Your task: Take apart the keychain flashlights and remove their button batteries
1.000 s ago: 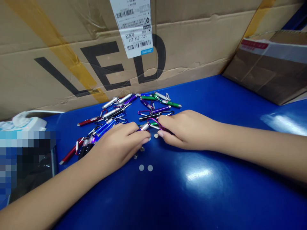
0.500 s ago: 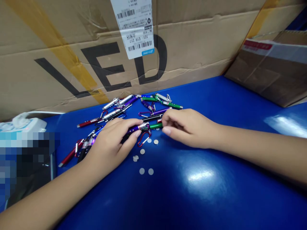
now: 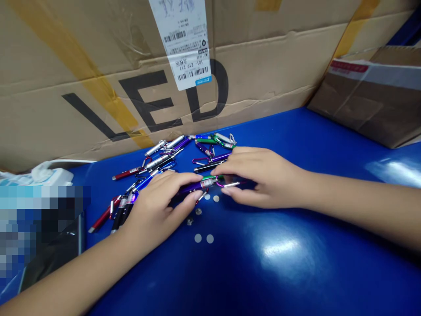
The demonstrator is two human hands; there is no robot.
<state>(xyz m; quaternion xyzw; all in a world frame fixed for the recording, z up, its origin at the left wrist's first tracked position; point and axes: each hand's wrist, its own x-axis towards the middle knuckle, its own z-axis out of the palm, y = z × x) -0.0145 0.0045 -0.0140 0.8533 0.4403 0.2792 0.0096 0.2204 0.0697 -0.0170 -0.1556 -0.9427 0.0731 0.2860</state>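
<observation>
On a blue table (image 3: 279, 263) lies a heap of small keychain pen lights (image 3: 164, 156) in red, blue, purple, green and silver. My left hand (image 3: 158, 206) pinches a purple pen light (image 3: 194, 186) by its body, just above the table. My right hand (image 3: 263, 175) is closed on that light's other end, where a purple clip sticks out. Several small round button cells (image 3: 204, 238) lie on the table just in front of my fingers.
A big cardboard box (image 3: 98, 66) printed with black letters and bearing a white label stands behind the heap. A second cardboard box (image 3: 371, 96) sits at the back right. A white power strip (image 3: 49, 175) and a dark bag (image 3: 55, 254) are at the left edge.
My left hand has picked the purple pen light off the table. My right hand has moved in and closed on its other end. The view has shifted slightly.
</observation>
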